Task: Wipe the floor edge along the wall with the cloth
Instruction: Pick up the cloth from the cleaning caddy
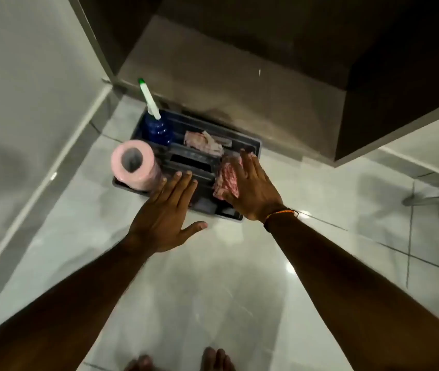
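Note:
A dark plastic caddy tray (254, 144) stands on the glossy tiled floor against a brown cabinet base. A red-and-white checked cloth (227, 178) lies in its right part. My right hand (252, 190) hovers flat over that cloth with fingers spread, partly covering it; I cannot tell if it touches. My left hand (166, 216) is spread open, palm down, above the tray's front edge, holding nothing. A second, paler crumpled cloth (203, 141) lies further back in the tray.
A pink paper roll (134, 164) stands at the tray's left front corner, and a blue spray bottle (158, 127) with a white nozzle at its back left. A wall with a grey skirting (52, 170) runs along the left. My bare toes (213, 360) show at the bottom.

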### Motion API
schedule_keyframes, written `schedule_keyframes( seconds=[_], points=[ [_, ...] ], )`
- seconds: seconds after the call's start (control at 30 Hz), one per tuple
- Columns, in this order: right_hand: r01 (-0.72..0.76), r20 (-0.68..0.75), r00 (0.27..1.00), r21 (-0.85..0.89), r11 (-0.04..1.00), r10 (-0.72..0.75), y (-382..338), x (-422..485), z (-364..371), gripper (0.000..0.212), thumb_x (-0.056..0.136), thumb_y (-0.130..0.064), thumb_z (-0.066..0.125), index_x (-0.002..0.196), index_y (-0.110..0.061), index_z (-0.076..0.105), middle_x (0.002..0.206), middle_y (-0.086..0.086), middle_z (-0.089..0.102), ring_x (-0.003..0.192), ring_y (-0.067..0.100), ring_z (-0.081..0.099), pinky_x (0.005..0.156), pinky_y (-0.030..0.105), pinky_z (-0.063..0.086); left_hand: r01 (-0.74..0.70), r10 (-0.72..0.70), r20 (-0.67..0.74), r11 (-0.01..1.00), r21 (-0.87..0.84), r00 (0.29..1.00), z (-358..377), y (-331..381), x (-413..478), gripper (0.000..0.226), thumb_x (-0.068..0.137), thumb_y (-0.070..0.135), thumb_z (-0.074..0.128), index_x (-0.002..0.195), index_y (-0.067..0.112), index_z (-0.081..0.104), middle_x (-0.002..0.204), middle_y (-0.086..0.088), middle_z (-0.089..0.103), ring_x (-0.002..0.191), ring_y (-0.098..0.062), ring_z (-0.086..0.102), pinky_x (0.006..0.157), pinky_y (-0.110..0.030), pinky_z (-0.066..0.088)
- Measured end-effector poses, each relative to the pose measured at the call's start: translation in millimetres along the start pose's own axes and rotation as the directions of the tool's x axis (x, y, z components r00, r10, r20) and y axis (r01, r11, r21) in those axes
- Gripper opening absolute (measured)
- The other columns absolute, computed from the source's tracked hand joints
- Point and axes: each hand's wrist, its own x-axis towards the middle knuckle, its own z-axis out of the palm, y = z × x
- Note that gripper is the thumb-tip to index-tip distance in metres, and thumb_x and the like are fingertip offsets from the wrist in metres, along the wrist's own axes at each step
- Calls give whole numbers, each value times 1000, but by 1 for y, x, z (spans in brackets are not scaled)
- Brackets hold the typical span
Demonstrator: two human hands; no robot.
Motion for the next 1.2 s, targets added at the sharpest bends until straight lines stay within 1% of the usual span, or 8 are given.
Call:
schedule_keyframes(
  seconds=[0.13, 0.37, 0.5, 0.77, 0.87, 0.97, 1.07, 1.2],
  points=[
    [-12, 32, 999, -16, 1000, 13, 10, 30, 57, 102, 93, -63, 62, 168, -22, 7, 176, 12, 5, 161, 45, 4, 128, 60, 24, 22, -28, 94, 998, 63, 995, 48, -13, 16, 112, 92, 89, -2, 168, 8, 11, 178, -14, 5, 164, -34, 5, 132, -57, 13],
    [-73, 20, 997, -196, 978, 78, 19, 64, 104, 120, 89, -68, 65, 166, -17, -13, 175, 19, -5, 162, 44, -4, 132, 60, 5, 29, -34, 132, 999, 35, 991, 89, -27, 23, 115, 87, 93, -5, 169, 12, 6, 178, -10, 2, 165, -30, -3, 132, -57, 5],
    [-53, -16, 999, -211, 976, 51, 20, 60, 102, 84, 110, -34, 49, 166, -15, -10, 173, 25, -7, 160, 47, -5, 131, 57, 3, 24, -27, 89, 999, 32, 996, 96, -26, 24, 110, 93, 90, 11, 167, 9, 20, 176, -15, 18, 164, -36, 11, 129, -63, 14],
    [-87, -139, 980, 342, 936, 142, 20, 59, 60, 73, 105, -1, 46, 167, -28, 18, 167, 19, 34, 149, 44, 40, 124, 54, 38, 93, -91, 56, 995, -33, 994, 96, -18, 28, 111, 89, 92, 1, 167, 13, 7, 177, -12, 6, 164, -33, 1, 132, -59, 5],
    [-114, -143, 955, 633, 766, 260, 18, 47, 49, 73, 102, 11, 46, 166, -18, 25, 155, 16, 52, 137, 27, 56, 118, 31, 44, 113, -109, 47, 991, -76, 993, 85, -12, 25, 107, 87, 91, -5, 162, 15, -6, 177, -11, -4, 164, -31, -5, 133, -55, 2],
    [-80, -58, 936, 926, 370, 347, 4, 36, 39, 59, 108, -16, 43, 163, -5, 27, 162, 14, 44, 143, 23, 51, 120, 25, 41, 117, -116, 10, 989, -93, 993, 67, -4, 16, 109, 91, 89, 1, 167, 10, 7, 177, -14, 3, 164, -32, 1, 133, -54, 6],
    [-47, 22, 942, 997, 68, 334, -15, 22, 22, 59, 111, -28, 34, 164, -4, 23, 169, 15, 34, 148, 28, 45, 122, 28, 39, 137, -139, -9, 985, -103, 990, 50, -1, 0, 110, 93, 87, 4, 168, 7, 14, 177, -15, 7, 164, -32, 4, 133, -54, 9],
    [-75, 98, 943, 994, -86, 319, -53, 0, 12, 51, 117, -23, 20, 164, -5, 22, 166, 11, 36, 138, 20, 54, 118, 22, 43, 190, -194, -19, 974, -127, 981, 35, -6, -36, 108, 95, 86, 7, 168, 6, 15, 177, -16, 9, 164, -32, 7, 133, -53, 11]
  ],
)
